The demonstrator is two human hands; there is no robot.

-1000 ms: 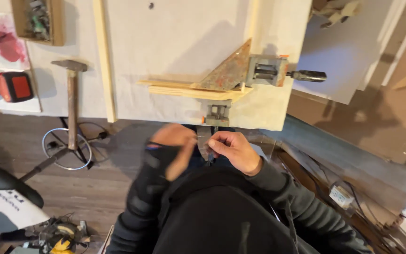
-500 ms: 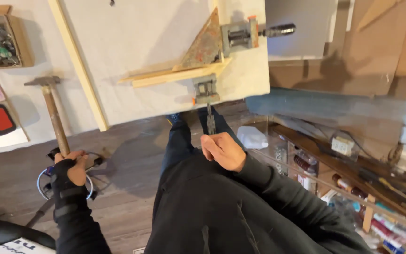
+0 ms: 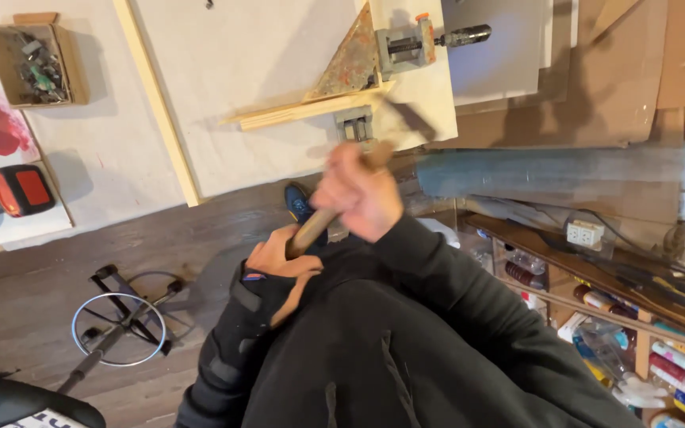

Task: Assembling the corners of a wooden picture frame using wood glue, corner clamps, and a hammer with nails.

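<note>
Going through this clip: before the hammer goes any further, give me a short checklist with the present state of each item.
1. Both hands on the hammer handle: ok; left hand low, right hand higher.
2. Hammer head in clear sight: cannot tell, blurred.
3. Wood strips held in the corner clamp: ok, they appear gripped.
4. Strips lying on the white board: ok.
5. Fingers away from the joint: ok, both hands are below the board edge.

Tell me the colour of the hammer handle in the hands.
Brown wood, the hammer handle shows in the head view, though motion-blurred.
</note>
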